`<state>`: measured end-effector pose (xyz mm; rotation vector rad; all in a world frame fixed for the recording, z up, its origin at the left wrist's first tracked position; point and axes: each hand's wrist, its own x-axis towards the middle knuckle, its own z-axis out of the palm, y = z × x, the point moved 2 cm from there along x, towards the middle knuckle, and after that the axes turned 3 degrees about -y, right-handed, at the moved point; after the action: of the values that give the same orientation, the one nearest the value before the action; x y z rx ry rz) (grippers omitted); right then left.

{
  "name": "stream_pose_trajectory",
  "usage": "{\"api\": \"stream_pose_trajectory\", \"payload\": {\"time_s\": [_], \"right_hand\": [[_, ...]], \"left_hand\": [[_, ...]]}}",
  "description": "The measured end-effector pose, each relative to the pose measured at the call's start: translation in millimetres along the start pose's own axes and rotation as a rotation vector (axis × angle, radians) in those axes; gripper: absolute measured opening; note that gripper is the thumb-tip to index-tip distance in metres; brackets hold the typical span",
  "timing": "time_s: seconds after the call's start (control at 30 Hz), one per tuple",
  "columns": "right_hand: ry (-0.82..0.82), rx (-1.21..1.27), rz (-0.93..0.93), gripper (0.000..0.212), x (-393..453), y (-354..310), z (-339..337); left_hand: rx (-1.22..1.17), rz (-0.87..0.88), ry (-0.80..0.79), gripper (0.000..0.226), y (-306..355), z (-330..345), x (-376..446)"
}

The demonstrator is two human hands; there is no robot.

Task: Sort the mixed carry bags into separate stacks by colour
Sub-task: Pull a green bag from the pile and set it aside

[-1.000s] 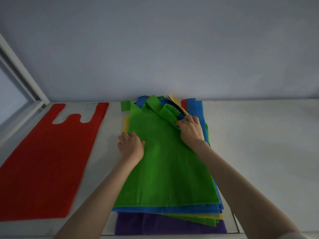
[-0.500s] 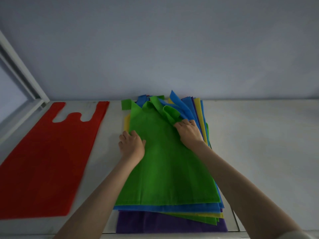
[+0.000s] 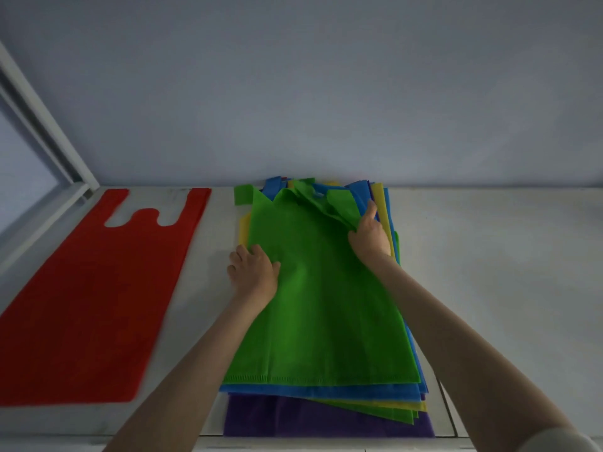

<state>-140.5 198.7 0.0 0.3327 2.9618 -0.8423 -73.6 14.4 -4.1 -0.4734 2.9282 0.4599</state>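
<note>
1. Carry bags in a mixed pile point(image 3: 323, 399) are sitting at the middle of the white desk point(image 3: 496, 272), hard against the far wall, with a green bag point(image 3: 326, 305) lying on top and blue, yellow, more green and purple layers showing beneath it at the near edge.

2. Both hands are working on that pile: the left hand point(image 3: 253, 272) is pressing loosely curled on the green bag's left edge, while the right hand point(image 3: 370, 238) is pinching the bag's folded right handle point(image 3: 341, 203) between thumb and fingers.

3. Compared with a second ago, the right hand is sitting further right and further back on the pile, and the crumpled handle is being drawn out flatter, exposing a yellow strip point(image 3: 378, 203) and blue strips beside it.

4. The left hand is staying in almost the same spot throughout, anchoring the sheet.

5. A single red bag point(image 3: 94, 288) is lying flat, well to the left of the pile, unmoved between frames, apparently the first colour stack.

6. Judged from this, the green bag is being freed from its neighbours for lifting off as a second colour; sorting is barely begun, with most of the pile untouched.
</note>
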Motion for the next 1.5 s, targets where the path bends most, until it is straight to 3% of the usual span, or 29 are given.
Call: {"api": "stream_pose_trajectory", "payload": {"time_s": [0.07,0.2,0.33,0.43,0.7,0.87,1.13,1.33,1.5], "right_hand": [[-0.061,0.087,0.072,0.048,5.6,0.3,-5.5],[-0.143,0.011,0.119,0.037,17.6,5.8,-16.9],[-0.132,0.101,0.233,0.040,27.7,30.7,-31.5],[-0.168,0.171,0.282,0.040,29.4,46.8,-32.9],[-0.166,0.323,0.238,0.043,26.9,44.5,-31.5],[-0.053,0.333,0.247,0.047,23.4,49.2,-34.1],[0.028,0.443,0.301,0.051,14.5,65.2,-37.9],[-0.020,0.531,0.355,0.056,11.3,77.7,-35.6],[-0.068,0.514,0.330,0.044,25.0,99.8,-53.0]], "left_hand": [[-0.029,-0.006,-0.001,0.047,0.5,-1.5,-0.7],[-0.086,-0.025,0.022,0.049,-1.2,-4.7,-2.0],[-0.106,-0.023,0.025,0.052,-4.6,-8.2,-3.3],[-0.123,0.021,-0.076,0.052,0.9,-4.5,-5.2],[-0.161,0.029,-0.214,0.059,6.4,2.0,-1.8],[-0.315,-0.021,-0.229,0.050,9.7,2.5,-2.8],[-0.323,-0.018,-0.243,0.046,11.1,4.5,-4.0],[-0.305,-0.038,-0.215,0.042,17.4,4.4,-9.7],[-0.338,0.003,-0.206,0.035,47.4,-1.3,-17.5]]}}
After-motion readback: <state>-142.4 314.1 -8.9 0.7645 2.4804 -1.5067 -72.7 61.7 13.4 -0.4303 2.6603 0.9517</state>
